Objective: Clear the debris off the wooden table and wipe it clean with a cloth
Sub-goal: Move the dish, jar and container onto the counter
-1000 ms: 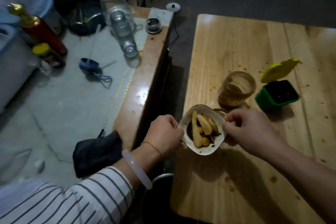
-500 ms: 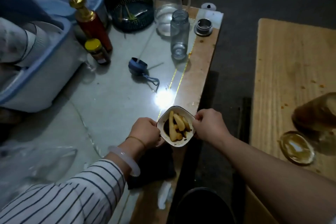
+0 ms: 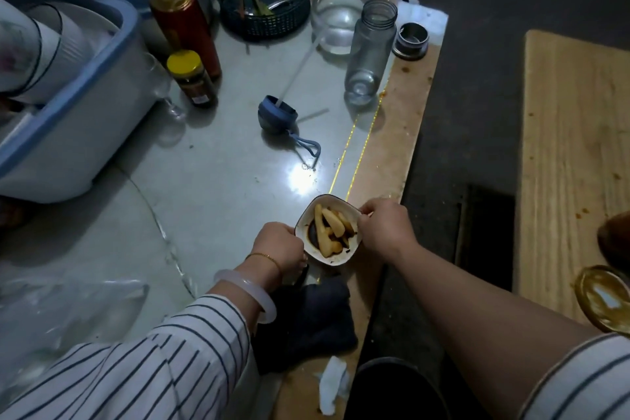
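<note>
Left hand and right hand each grip an opposite rim of the bowl. It holds pale food pieces in dark sauce and sits at or just over the near edge of the counter, just beside the dark cloth and well apart from the wooden table. To set it down well, hold it level so no sauce spills, land it flat on the grey top off the cloth, and let go with both hands together. The jar carries 1 label, too small to read.
</note>
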The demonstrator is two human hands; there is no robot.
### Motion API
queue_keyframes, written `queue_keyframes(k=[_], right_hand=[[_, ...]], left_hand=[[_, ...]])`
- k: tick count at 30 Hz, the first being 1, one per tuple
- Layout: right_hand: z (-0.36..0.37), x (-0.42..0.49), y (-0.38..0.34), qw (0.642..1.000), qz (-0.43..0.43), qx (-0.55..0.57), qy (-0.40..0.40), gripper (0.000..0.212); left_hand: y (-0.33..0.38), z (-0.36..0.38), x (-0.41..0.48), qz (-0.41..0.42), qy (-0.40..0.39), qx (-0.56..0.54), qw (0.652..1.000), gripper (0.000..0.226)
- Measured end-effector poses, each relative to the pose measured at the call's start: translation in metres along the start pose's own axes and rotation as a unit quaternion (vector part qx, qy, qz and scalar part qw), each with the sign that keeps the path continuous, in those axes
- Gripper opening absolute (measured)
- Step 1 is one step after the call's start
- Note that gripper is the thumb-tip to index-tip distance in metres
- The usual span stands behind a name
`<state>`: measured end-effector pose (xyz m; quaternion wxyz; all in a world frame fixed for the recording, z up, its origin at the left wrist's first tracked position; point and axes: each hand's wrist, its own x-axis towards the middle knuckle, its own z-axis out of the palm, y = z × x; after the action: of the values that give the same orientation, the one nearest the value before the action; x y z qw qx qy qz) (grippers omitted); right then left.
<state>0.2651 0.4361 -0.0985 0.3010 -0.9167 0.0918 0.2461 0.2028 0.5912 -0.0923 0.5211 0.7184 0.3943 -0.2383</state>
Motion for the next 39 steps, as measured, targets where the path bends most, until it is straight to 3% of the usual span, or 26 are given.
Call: queue_keyframes(k=[16,29,34,39], right_hand=[[0.020,0.011,-0.011,0.999,0.022,0.024,-0.005,0.028],[0.018,0.010,-0.009,0.995,0.022,0.079,-0.049,0.052],[0.011,-0.002,-0.002,0.991,0.005,0.109,-0.077,0.058],[-0.012,-0.019,0.014,0.981,-0.022,0.175,-0.084,0.054]], left_hand=[[-0.006,-0.007,0.015,0.001,0.007,0.026,1.000,0.021],[-0.004,-0.007,0.019,-0.002,0.013,0.040,0.999,0.024],[0.001,-0.003,0.009,-0.002,0.073,0.093,0.993,0.028],[0.022,0.014,-0.013,0.032,0.172,0.153,0.973,0.050]])
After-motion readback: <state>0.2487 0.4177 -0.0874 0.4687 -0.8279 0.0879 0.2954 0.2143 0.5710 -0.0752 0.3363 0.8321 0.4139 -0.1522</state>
